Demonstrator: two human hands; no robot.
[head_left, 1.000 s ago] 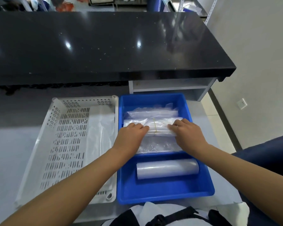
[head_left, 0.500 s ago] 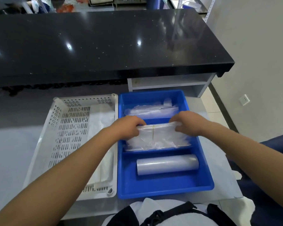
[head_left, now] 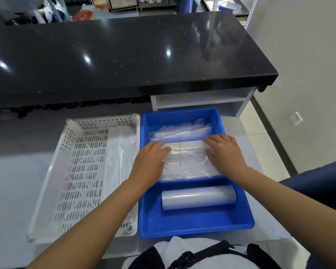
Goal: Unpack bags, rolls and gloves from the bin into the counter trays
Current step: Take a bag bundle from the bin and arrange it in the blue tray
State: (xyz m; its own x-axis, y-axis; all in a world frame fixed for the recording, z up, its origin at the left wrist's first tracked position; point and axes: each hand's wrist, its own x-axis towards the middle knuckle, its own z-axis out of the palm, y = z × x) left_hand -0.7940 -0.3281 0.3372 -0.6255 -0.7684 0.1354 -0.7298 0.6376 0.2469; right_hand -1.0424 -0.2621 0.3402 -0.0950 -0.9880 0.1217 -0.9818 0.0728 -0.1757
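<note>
A blue bin sits on the low counter in front of me. A bundle of clear plastic bags, tied with a thin yellow band, lies across its middle. My left hand grips the bundle's left end and my right hand grips its right end. Behind the bundle lies another clear bag pack. A clear film roll rests crosswise in the bin's near part. To the left stands a white perforated tray with a clear plastic sheet along its right side.
A black stone countertop rises behind the bin and tray. A white open shelf unit sits under its right end. The floor and a wall socket are at right. My dark apron strap shows at the bottom.
Both hands took hold of the banded bag bundle by its ends and shifted it slightly within the bin; the fingers now curl over its left and right edges.
</note>
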